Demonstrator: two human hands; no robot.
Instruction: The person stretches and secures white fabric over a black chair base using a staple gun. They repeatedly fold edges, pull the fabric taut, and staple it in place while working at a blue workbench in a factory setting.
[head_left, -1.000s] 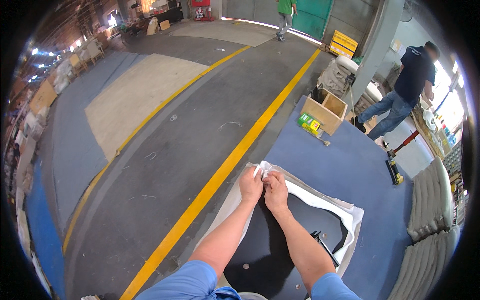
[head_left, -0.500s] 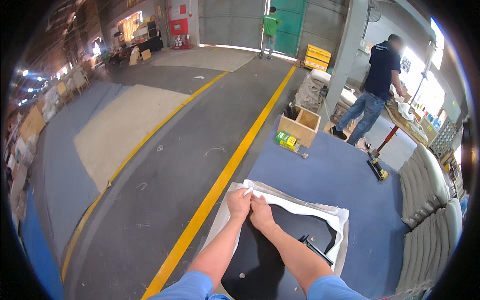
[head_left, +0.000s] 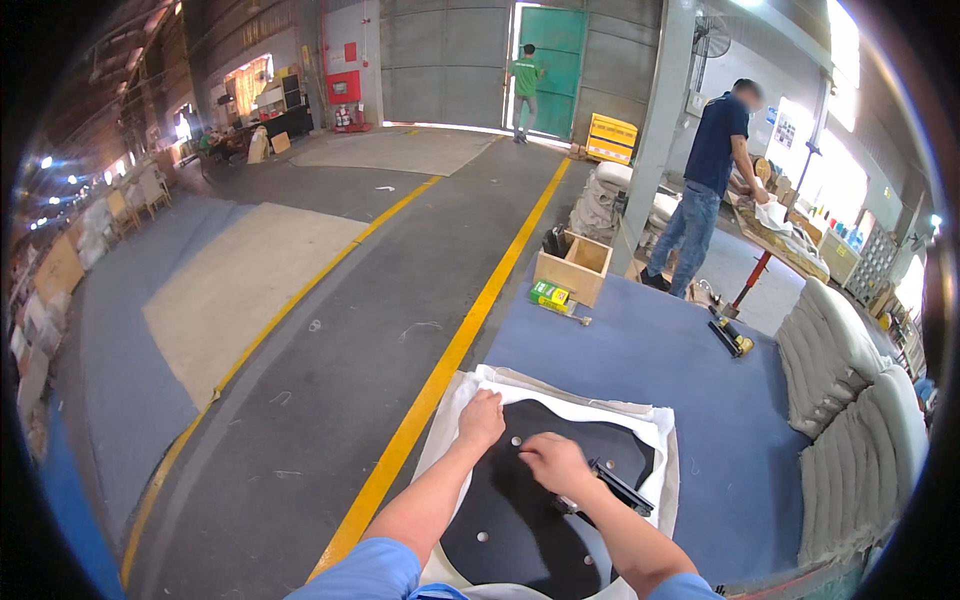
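Note:
A black board (head_left: 545,500) with several round holes lies on white padded fabric (head_left: 590,410), whose edge is folded up around it. Beige cloth (head_left: 668,412) shows beneath the white layer. At the board's far left corner my left hand (head_left: 482,420) is closed on the folded white fabric. Over the board, apart from the fabric edge, my right hand (head_left: 556,464) has its fingers curled, with nothing seen in them. A black staple gun (head_left: 628,490) lies on the board beside my right forearm, which partly covers it.
The blue-grey tabletop (head_left: 630,340) bears a wooden box (head_left: 575,268), a green-and-yellow carton (head_left: 550,295) and another staple gun (head_left: 732,338). Stacked cushions (head_left: 860,470) stand at the right. One person (head_left: 712,185) works by a bench; another (head_left: 526,88) stands near the green door.
My right hand has left the fabric corner and moved right and nearer over the board. My left hand stays at the corner. The whole view has shifted slightly.

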